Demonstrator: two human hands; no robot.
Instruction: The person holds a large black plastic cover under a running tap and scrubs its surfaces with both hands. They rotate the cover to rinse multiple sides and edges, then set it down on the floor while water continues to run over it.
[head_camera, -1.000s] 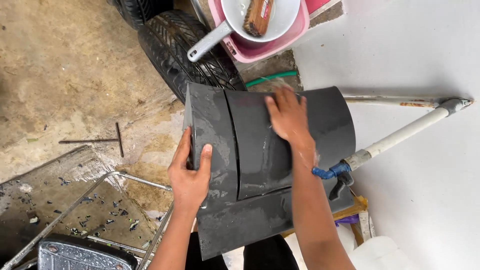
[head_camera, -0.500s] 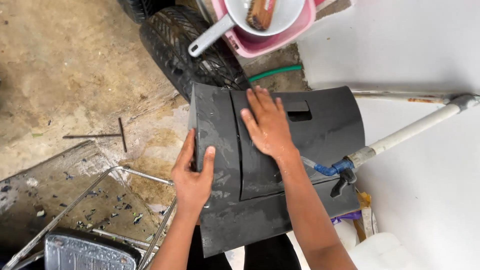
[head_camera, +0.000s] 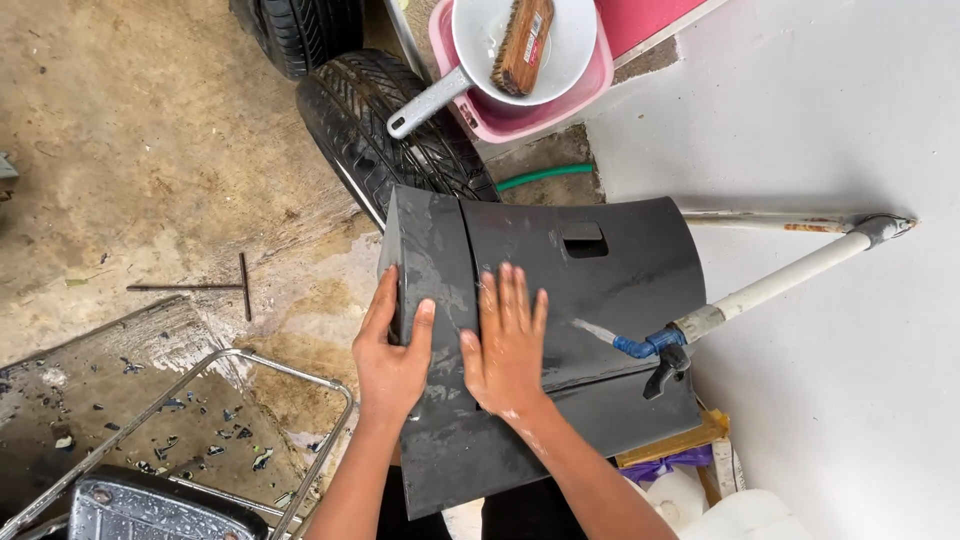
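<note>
Black plastic panel (head_camera: 560, 330), wet and glossy, sits centre frame, tilted slightly, w/ a small rectangular recess near its top edge. Left hand (head_camera: 392, 362) grips panel's left edge: thumb on the front face, fingers wrapped round the side, closed on it. Right hand (head_camera: 507, 345) lies flat on the panel face just beside the left hand, fingers spread and pointing up-frame, palm pressed down, not gripping anything. Both forearms come in from bottom centre.

Right of centre: white pipe (head_camera: 790, 280) runs diagonally from upper right down to a blue tap fitting (head_camera: 645, 345) w/ black handle, a thin stream of water falling from it onto the panel.

Top centre: pink basin (head_camera: 585, 85) holding a white pan (head_camera: 480, 50) w/ grey handle; wooden brush (head_camera: 525, 45) rests in the pan. Black tyre (head_camera: 385, 125) lies just left of the basin, touching panel's upper left corner area; second tyre at top edge. Green hose (head_camera: 545, 176) between basin and panel.

Left mid: thin metal T-shaped rod (head_camera: 200, 287) on wet concrete floor (head_camera: 120, 150). Lower left: metal wire frame (head_camera: 230, 420) over a wet slab w/ dark debris. Right side: white wall (head_camera: 820, 120).
</note>
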